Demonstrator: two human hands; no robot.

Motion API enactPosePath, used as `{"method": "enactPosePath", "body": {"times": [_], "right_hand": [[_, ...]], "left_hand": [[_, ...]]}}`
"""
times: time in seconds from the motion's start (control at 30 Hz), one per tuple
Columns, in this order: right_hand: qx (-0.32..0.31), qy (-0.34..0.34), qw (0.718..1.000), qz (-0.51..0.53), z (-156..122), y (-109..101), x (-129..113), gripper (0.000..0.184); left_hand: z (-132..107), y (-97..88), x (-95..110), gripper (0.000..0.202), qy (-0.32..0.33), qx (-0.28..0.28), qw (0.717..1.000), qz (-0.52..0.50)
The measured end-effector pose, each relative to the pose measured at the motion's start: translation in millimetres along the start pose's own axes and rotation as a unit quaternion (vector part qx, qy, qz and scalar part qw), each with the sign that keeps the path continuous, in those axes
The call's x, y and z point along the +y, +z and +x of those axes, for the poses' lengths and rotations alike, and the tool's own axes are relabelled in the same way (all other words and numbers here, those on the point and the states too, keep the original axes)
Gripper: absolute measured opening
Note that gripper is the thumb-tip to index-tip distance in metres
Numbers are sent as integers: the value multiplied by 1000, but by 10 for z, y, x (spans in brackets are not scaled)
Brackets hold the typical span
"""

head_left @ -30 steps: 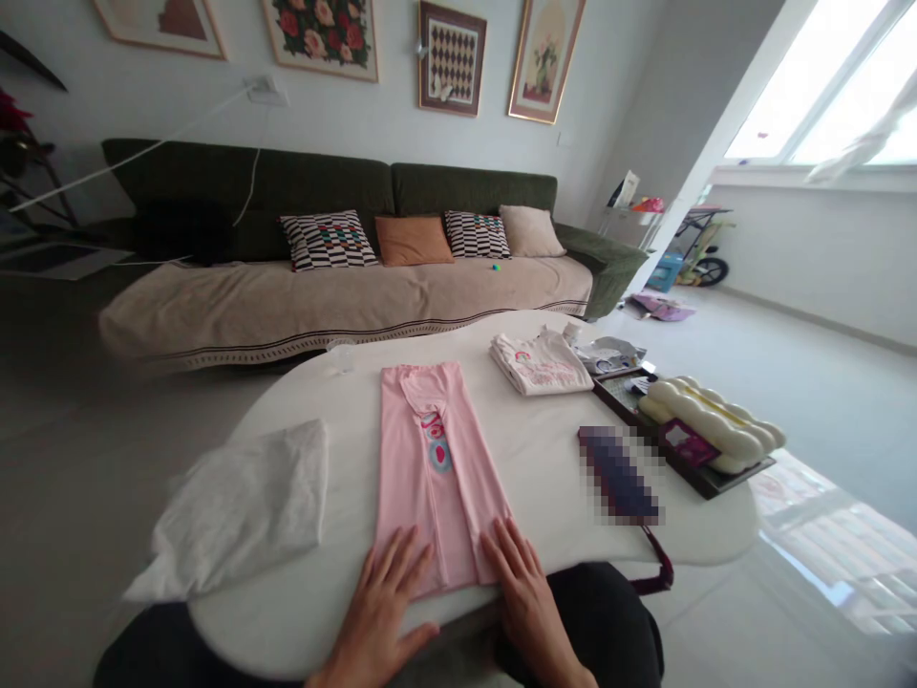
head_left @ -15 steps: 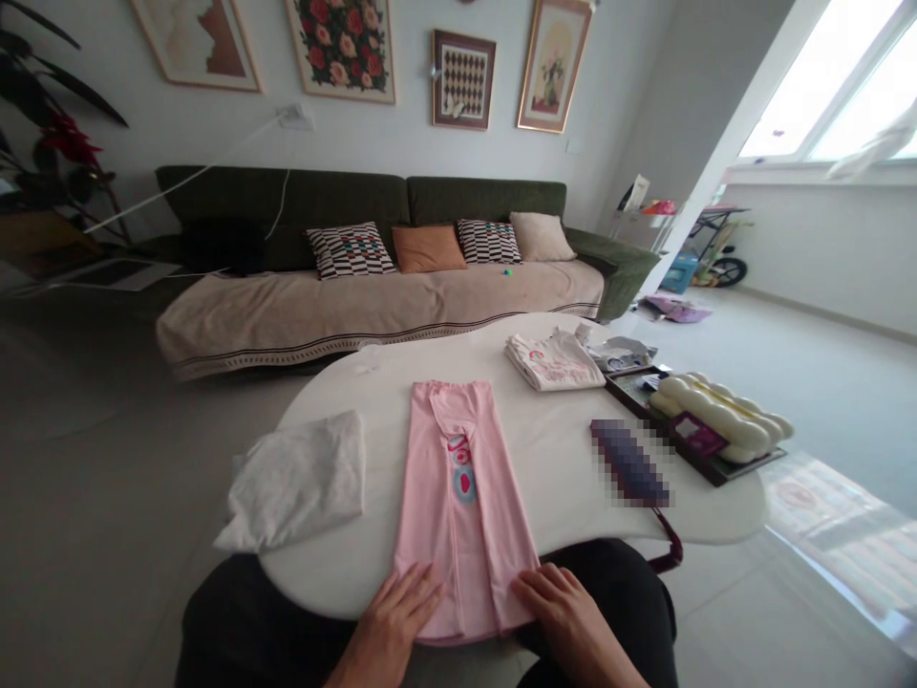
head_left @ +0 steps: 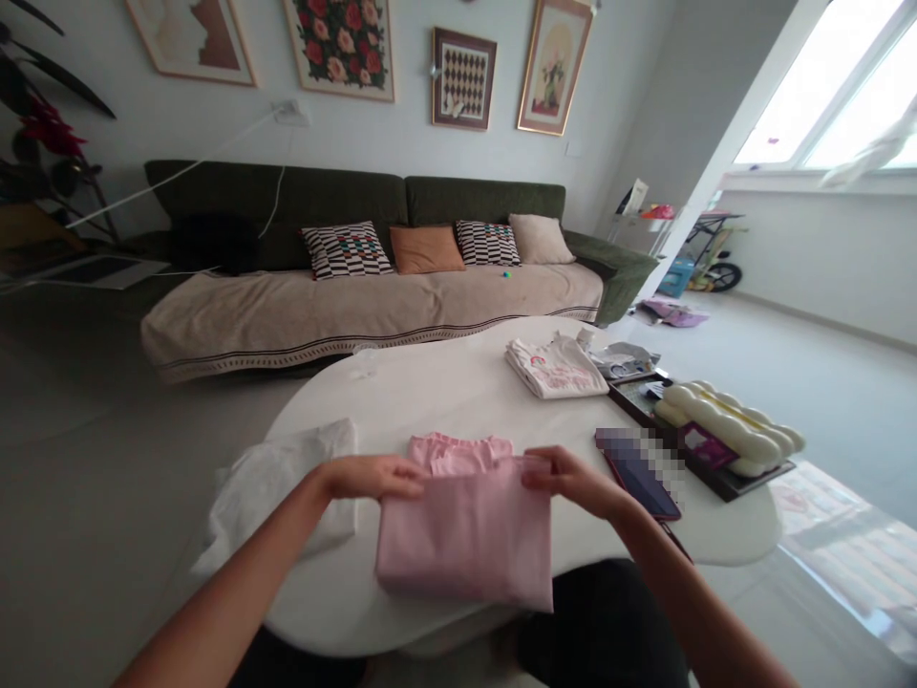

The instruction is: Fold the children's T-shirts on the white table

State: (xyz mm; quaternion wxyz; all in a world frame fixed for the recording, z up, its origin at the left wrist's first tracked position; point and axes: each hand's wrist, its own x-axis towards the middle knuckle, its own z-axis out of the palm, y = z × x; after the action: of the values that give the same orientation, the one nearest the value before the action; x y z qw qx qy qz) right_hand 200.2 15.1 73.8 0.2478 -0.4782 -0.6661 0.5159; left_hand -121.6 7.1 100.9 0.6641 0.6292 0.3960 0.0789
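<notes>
A pink shirt [head_left: 465, 540] lies on the white table [head_left: 401, 401] in front of me, its lower half turned up over the upper part. My left hand [head_left: 391, 476] pinches the turned-up edge at its left corner. At the right corner my right hand [head_left: 555, 473] grips the same edge between thumb and fingers. The ruffled neckline shows beyond the fold, and the printed front is covered. Left of the shirt, close to my left forearm, lies a crumpled white cloth [head_left: 287, 478].
A folded white garment [head_left: 559, 368] lies at the table's far right, beside a silvery packet [head_left: 623, 358]. A phone [head_left: 637, 473] with a strap lies to the right, near a dark tray [head_left: 731, 487] bearing a cream puffy case [head_left: 727, 420]. Behind stands a green sofa [head_left: 344, 205].
Both hands have gone from resting flat on the shirt's near end to gripping that edge. They have lifted it away from me, folding the shirt in half over its print.
</notes>
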Motion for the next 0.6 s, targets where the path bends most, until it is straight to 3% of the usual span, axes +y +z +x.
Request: {"method": "enactPosePath", "body": {"times": [0.07, 0.1, 0.17, 0.3, 0.43, 0.6], "right_hand": [[23, 54, 994, 88, 464, 16, 42, 30], [38, 67, 992, 102, 636, 62, 117, 31], [69, 77, 989, 103, 849, 186, 338, 30], [133, 79, 982, 112, 935, 357, 779, 27], [166, 77, 976, 116, 940, 360, 977, 31], [205, 68, 974, 74, 1018, 349, 1039, 37]], "left_hand": [[422, -245, -123, 35, -19, 143, 975, -167], [611, -305, -241, 37, -12, 257, 938, -233], [897, -334, -521, 39, -4, 341, 903, -262], [1091, -279, -891, 44, 30, 377, 885, -273], [1139, -316, -906, 48, 83, 389, 887, -234], [1319, -344, -957, 33, 106, 449, 879, -120]]}}
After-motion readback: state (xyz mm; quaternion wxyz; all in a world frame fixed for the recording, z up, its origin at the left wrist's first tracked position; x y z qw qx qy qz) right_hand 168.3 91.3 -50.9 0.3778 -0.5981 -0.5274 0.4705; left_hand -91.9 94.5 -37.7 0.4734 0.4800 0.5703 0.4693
